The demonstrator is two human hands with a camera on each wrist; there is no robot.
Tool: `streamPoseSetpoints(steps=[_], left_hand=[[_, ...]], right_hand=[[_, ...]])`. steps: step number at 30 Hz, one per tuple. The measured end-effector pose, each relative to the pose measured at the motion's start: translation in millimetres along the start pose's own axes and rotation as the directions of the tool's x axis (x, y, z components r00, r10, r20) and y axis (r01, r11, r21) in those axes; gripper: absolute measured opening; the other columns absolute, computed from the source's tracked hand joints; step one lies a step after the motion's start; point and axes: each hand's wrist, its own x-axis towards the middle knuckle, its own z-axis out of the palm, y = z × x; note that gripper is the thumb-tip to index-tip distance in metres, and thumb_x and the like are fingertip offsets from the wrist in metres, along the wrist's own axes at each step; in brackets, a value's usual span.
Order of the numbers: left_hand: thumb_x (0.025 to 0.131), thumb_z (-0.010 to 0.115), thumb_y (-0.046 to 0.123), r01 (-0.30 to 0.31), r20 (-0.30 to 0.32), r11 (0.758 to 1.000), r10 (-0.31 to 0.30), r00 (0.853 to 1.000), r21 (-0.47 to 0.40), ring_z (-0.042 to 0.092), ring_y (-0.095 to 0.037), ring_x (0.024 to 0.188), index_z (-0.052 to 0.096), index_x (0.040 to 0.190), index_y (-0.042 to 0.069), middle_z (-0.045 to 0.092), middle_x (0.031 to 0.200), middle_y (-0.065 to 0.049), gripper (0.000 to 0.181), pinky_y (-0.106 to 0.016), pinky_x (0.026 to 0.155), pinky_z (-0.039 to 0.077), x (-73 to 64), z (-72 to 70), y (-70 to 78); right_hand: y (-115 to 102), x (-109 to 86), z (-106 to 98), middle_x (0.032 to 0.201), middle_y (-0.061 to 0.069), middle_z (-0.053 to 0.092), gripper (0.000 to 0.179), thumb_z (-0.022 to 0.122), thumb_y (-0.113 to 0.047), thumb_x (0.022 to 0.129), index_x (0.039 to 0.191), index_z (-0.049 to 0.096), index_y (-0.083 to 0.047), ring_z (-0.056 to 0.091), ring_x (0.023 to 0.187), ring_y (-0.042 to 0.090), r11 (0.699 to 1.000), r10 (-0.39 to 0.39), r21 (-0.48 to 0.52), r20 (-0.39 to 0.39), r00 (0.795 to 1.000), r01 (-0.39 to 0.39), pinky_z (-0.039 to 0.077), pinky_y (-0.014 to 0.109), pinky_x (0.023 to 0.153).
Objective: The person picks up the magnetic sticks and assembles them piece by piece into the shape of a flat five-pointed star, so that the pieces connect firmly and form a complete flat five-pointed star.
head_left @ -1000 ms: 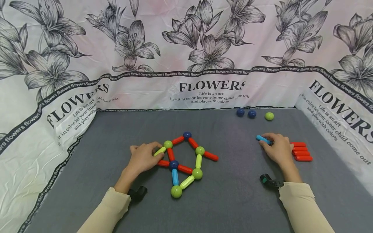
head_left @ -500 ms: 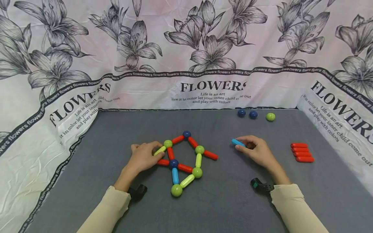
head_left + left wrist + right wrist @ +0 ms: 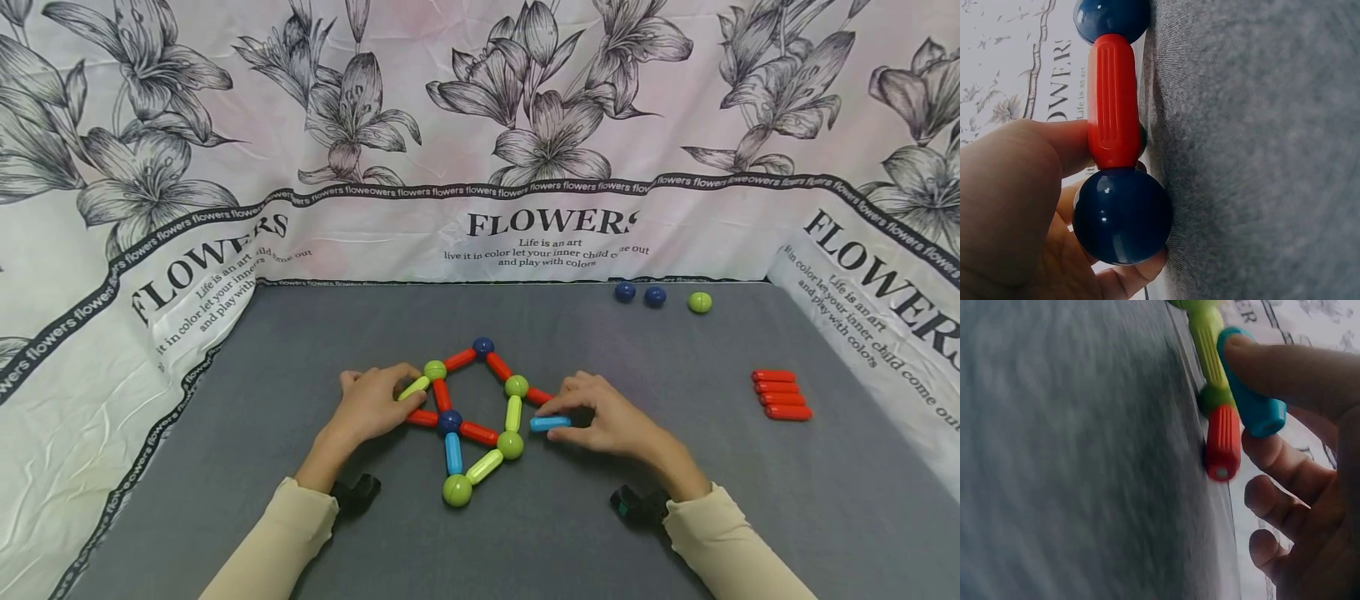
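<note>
On the grey table lies a joined frame of magnetic rods and balls, with red rods (image 3: 477, 432), yellow-green rods (image 3: 513, 413), a light-blue rod (image 3: 453, 454), green balls (image 3: 510, 445) and dark-blue balls (image 3: 449, 422). My left hand (image 3: 372, 406) grips its left corner; in the left wrist view the fingers curl behind a dark-blue ball (image 3: 1123, 215) and the thumb lies against a red rod (image 3: 1113, 100). That ball is hidden in the head view. Just right of the frame, my right hand (image 3: 603, 417) pinches a loose light-blue magnetic rod (image 3: 550, 423) between thumb and fingers, apart from the green balls.
Several loose red rods (image 3: 783, 395) lie side by side on the right. Two dark-blue balls (image 3: 655, 297) and one green ball (image 3: 700, 302) sit along the table's back edge. A flower-printed cloth (image 3: 555, 233) hangs behind the table (image 3: 525, 542).
My right hand has carried the light-blue rod left from beside the loose red rods to the frame's right side, and the rod has turned to lie nearly level. My left hand stays put.
</note>
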Motion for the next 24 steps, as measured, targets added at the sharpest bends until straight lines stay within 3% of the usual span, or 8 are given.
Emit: streamPoseSetpoints(steps=[3,8,17,24], left_hand=[[0.096,0.068,0.038,0.0,-0.001,1.0,0.0,1.0,-0.001,0.05,-0.016,0.074,0.071,0.121,0.021,0.06,0.075,0.005,0.03,-0.051,0.089,0.023,-0.1,0.1,0.5],[0.096,0.068,0.038,0.003,-0.001,1.0,-0.003,1.0,-0.001,0.049,-0.016,0.073,0.07,0.122,0.021,0.057,0.073,0.004,0.031,-0.051,0.089,0.023,-0.6,0.0,0.8],[0.096,0.068,0.038,0.003,0.002,1.0,-0.003,1.0,0.0,0.048,-0.016,0.072,0.07,0.122,0.021,0.057,0.074,0.004,0.031,-0.05,0.088,0.022,-0.6,0.4,0.4],[0.096,0.068,0.037,-0.002,-0.005,1.0,0.002,1.0,0.003,0.048,-0.015,0.069,0.07,0.122,0.021,0.056,0.071,0.004,0.03,-0.051,0.09,0.023,0.2,1.9,-0.2]], right_hand=[[-6,1.2,5,0.085,-0.017,0.063,0.026,0.087,-0.026,0.082,0.106,0.08,-0.033,0.043,0.084,0.009,0.999,-0.012,-0.039,0.05,0.999,0.014,0.026,0.031,0.078],[-12,2.3,9,0.088,-0.02,0.065,0.025,0.088,-0.029,0.08,0.103,0.08,-0.035,0.042,0.086,0.01,1.0,-0.012,-0.027,0.075,0.997,0.014,0.02,0.032,0.079],[5,-2.9,5,0.092,-0.006,0.064,0.036,0.088,-0.031,0.08,0.114,0.077,-0.024,0.049,0.091,0.014,0.998,0.037,0.041,0.019,0.999,-0.038,0.034,0.033,0.082],[8,-3.1,4,0.088,0.0,0.059,0.018,0.088,-0.033,0.08,0.096,0.079,-0.032,0.046,0.089,0.018,0.993,0.063,0.099,0.054,0.997,-0.068,0.031,0.035,0.081]])
